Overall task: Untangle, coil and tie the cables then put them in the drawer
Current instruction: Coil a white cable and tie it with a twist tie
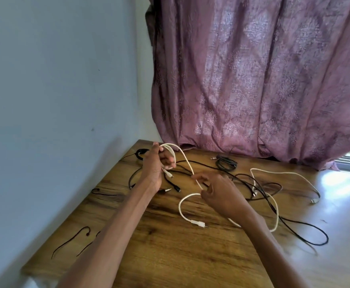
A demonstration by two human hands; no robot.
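Coiling white cable [187, 163] above table [170, 256]. Left hand [155, 163], far left, fingers curled round the first loop to anchor it. Right hand [217, 194] pinching the strand mid-run, probably feeding slack for next loop. Black cables [263, 190] tangled at right; one coiled [226, 163] far side. Drawer unseen.

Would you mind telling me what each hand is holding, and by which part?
Both hold the white cable: the left hand grips its looped end near a plug, the right hand pinches its middle stretch.
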